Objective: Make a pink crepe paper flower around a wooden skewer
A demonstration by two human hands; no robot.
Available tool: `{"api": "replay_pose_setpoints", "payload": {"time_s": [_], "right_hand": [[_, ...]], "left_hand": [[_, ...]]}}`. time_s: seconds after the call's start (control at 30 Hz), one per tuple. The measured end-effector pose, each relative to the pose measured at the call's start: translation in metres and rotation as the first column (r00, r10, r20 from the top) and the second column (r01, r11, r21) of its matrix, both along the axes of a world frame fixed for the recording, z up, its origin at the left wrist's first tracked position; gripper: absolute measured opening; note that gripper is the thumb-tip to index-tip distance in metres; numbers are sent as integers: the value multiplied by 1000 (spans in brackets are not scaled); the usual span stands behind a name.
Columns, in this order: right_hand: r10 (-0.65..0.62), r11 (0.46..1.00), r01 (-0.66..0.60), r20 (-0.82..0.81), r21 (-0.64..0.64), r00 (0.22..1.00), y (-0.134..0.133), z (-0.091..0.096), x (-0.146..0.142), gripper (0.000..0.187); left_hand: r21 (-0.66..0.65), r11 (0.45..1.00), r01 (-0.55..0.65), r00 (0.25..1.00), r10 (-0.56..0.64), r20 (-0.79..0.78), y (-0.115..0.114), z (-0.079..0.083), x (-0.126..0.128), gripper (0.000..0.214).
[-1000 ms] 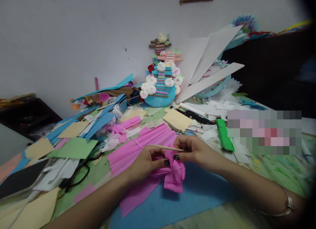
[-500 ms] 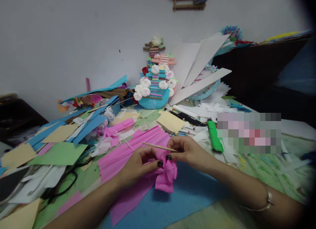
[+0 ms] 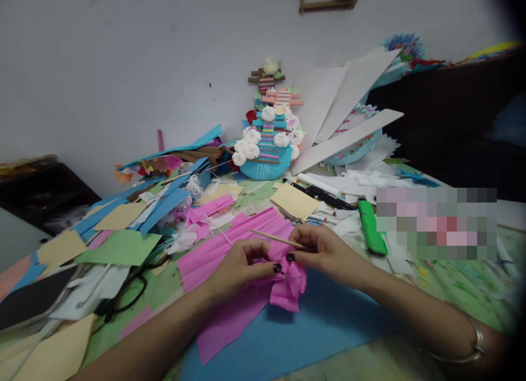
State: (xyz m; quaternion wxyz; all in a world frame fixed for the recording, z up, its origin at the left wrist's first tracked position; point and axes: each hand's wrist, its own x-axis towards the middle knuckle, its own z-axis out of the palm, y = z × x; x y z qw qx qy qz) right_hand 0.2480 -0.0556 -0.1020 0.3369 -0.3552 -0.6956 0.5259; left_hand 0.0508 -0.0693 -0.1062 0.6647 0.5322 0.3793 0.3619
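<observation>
Both my hands work a bunch of pink crepe paper [image 3: 290, 285] gathered into a ruffled flower shape, just above a blue sheet [image 3: 312, 326]. My left hand [image 3: 240, 266] pinches the gathered paper with closed fingers. My right hand [image 3: 322, 249] is closed on the same bunch and also holds a thin wooden stick [image 3: 273, 237] that points up and left. A long pleated strip of pink crepe paper [image 3: 230, 249] lies flat under and behind my hands.
Coloured paper scraps [image 3: 119, 244], black scissors [image 3: 123, 293] and white offcuts litter the left side. A paper guitar with white flowers [image 3: 267, 145] leans on the wall. Markers [image 3: 324, 192], a green object [image 3: 372, 227] and white boards [image 3: 345, 134] lie to the right.
My hands stay on the pink bunch, with small finger shifts. The stick tilts slightly. The view swung left and back again.
</observation>
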Motion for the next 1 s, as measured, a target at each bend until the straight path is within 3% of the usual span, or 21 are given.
{"api": "replay_pose_setpoints", "payload": {"time_s": [0.13,0.43,0.73,0.87,1.0], "right_hand": [[-27,998,23,61,55,998,0,-1,-1,8],[5,1000,-2,101,-30,995,-4,3,-3,8],[-138,985,122,130,126,982,-7,5,-6,7],[-226,939,163,187,303,956,-10,2,-6,6],[-222,908,128,198,400,955,-12,2,-6,10]], "left_hand": [[-70,998,-8,1000,9,10,0,-1,-1,21],[-43,999,-5,999,3,-50,-1,3,-2,15],[-114,980,-165,986,161,-48,-1,-1,3,31],[1,976,-216,972,215,-91,-4,-1,6,30],[149,965,-216,955,241,-175,-9,2,8,24]]}}
